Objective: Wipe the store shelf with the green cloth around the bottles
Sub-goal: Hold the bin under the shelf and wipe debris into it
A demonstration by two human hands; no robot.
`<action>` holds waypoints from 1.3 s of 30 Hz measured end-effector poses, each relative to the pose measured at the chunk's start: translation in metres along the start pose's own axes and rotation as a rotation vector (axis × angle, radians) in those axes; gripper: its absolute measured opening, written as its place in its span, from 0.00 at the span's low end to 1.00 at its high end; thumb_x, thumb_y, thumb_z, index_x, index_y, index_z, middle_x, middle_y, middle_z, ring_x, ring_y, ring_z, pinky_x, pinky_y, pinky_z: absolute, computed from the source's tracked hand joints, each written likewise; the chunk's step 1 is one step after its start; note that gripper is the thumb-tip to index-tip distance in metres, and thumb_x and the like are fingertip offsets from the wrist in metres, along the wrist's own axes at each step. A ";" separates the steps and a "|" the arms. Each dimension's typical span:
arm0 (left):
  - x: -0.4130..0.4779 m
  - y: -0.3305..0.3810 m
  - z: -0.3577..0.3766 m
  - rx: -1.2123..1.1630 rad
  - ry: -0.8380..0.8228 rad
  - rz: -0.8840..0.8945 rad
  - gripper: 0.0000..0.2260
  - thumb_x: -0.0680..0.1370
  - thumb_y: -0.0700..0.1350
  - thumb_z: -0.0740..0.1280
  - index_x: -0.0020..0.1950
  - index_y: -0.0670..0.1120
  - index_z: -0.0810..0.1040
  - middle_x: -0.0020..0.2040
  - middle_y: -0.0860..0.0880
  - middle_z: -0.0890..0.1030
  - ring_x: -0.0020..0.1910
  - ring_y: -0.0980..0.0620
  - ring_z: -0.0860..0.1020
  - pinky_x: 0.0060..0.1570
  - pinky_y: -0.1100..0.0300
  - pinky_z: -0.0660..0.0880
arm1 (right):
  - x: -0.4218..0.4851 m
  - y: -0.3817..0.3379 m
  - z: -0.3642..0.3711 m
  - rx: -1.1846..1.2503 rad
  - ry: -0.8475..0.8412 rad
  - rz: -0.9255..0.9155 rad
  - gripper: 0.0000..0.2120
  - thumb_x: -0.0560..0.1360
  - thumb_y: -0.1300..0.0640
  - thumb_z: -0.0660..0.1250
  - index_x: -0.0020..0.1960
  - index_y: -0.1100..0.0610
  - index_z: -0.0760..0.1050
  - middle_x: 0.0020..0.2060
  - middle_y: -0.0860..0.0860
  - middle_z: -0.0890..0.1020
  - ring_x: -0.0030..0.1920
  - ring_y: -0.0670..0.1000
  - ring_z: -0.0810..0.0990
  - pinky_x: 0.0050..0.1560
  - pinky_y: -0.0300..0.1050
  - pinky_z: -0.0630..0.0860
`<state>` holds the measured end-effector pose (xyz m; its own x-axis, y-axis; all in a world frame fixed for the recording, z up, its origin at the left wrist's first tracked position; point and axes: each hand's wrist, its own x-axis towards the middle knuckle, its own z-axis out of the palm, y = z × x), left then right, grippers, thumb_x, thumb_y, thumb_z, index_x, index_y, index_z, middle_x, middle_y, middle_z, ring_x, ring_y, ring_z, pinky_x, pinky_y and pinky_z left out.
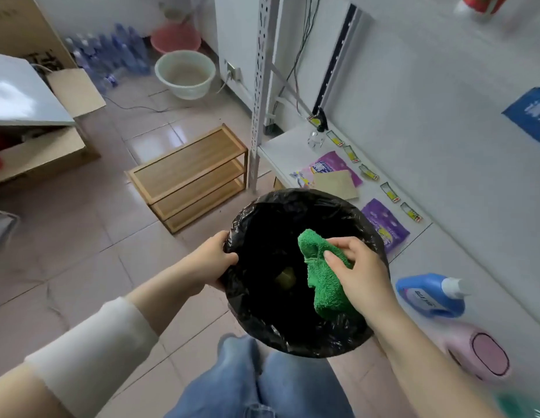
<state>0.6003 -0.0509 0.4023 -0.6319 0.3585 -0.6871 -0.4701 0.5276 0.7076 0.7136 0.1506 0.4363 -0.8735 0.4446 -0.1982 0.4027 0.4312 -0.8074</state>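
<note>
Right, both hands are busy over the bin (292,203), a round one lined with a black plastic bag, and it sits just in front of the knees in blue jeans (262,384). The left hand (213,260) is clamped on the bin's near-left rim, thumb over the liner's edge. The right hand (360,276) has the green cloth (323,288) bunched in a firm pinch, thumb on top, and the cloth hangs above the bin's dark opening. That puts the cloth off the store shelf (437,254), which runs white along the right side. On that shelf a blue bottle (428,294) with a white cap lies close to a pink bottle (479,354). Further along sit purple packets (383,224) and a row of yellow price tags (390,193). Left of the shelf, a small wooden rack (190,176) stands on the tiled floor (81,251).
</note>
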 end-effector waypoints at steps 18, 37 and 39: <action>0.263 -0.066 -0.115 0.013 0.164 -0.111 0.16 0.75 0.37 0.58 0.60 0.52 0.66 0.52 0.44 0.77 0.50 0.40 0.77 0.45 0.43 0.78 | 0.261 0.052 0.202 0.160 -0.197 0.476 0.05 0.76 0.56 0.63 0.52 0.48 0.72 0.53 0.51 0.80 0.53 0.49 0.79 0.51 0.48 0.77; 0.618 -0.187 -0.127 -0.107 0.153 -0.208 0.20 0.75 0.34 0.57 0.66 0.45 0.65 0.60 0.41 0.75 0.58 0.41 0.75 0.57 0.41 0.73 | 0.518 0.273 0.379 0.465 -0.216 0.858 0.13 0.79 0.59 0.59 0.61 0.61 0.73 0.49 0.56 0.81 0.50 0.54 0.80 0.55 0.54 0.75; 0.632 -0.194 -0.127 -0.141 0.157 -0.212 0.20 0.75 0.34 0.57 0.66 0.46 0.65 0.59 0.43 0.75 0.56 0.42 0.76 0.52 0.45 0.76 | 0.527 0.277 0.386 0.547 -0.234 0.909 0.12 0.79 0.59 0.58 0.60 0.61 0.73 0.47 0.54 0.81 0.49 0.52 0.79 0.54 0.53 0.75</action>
<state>0.2138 -0.0248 -0.1481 -0.5932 0.1226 -0.7957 -0.6754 0.4621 0.5747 0.2595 0.2015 -0.1064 -0.3641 0.2353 -0.9011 0.7991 -0.4180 -0.4320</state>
